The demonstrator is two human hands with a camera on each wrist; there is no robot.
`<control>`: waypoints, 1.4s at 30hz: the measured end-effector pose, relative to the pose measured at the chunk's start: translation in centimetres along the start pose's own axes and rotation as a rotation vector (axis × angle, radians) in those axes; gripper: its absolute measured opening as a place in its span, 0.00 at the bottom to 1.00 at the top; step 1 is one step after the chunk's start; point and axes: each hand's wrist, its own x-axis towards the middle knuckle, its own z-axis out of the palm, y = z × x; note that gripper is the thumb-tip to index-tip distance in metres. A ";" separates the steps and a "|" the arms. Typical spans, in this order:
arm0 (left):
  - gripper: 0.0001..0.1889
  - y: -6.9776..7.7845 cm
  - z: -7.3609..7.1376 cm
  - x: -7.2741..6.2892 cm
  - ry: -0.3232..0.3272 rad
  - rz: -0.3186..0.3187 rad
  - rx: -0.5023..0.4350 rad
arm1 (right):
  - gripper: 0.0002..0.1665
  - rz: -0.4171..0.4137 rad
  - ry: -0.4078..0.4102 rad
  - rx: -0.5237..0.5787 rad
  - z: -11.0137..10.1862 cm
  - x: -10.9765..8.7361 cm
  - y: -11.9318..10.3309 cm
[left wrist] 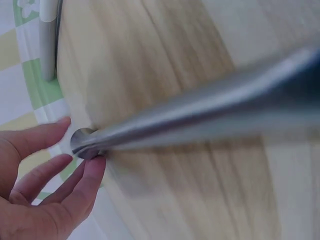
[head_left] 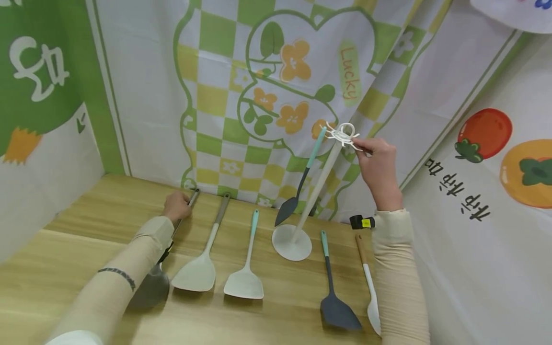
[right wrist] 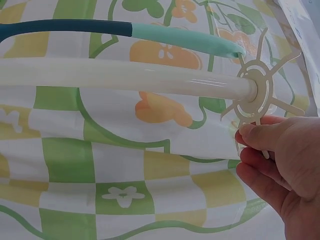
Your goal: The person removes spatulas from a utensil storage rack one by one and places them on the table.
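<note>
At the left, my left hand is at the handle end of a metal spatula lying on the table. In the left wrist view the thumb stands apart from the handle, while a fingertip touches it from below. My right hand pinches a hook arm of a white utensil rack; thumb and fingers meet on it in the right wrist view. From another hook hangs a dark utensil with a mint handle. Its head's exact shape is hard to tell.
Left of the rack lie a beige spatula and a pale spatula with a mint handle. Right of it are a dark spatula and a white spoon-like utensil with a wooden handle, near my right sleeve. A patterned cloth hangs behind.
</note>
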 end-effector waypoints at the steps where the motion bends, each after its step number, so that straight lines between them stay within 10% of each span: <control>1: 0.23 0.1 -0.2 0.0 -0.014 -0.004 -0.002 | 0.09 0.001 -0.002 0.000 0.0 0.0 0.0; 9: 0.27 2.2 -1.7 -0.4 -0.034 0.103 -0.044 | 0.09 0.014 -0.029 -0.013 -0.3 0.3 -0.3; 20: 0.22 8.0 -2.2 -1.4 0.091 0.273 -0.451 | 0.10 0.031 -0.043 0.012 -0.3 0.7 -0.5; 42: 0.23 22.3 2.3 -1.8 -0.076 0.506 -0.795 | 0.10 0.080 -0.067 0.024 -0.3 0.7 -0.6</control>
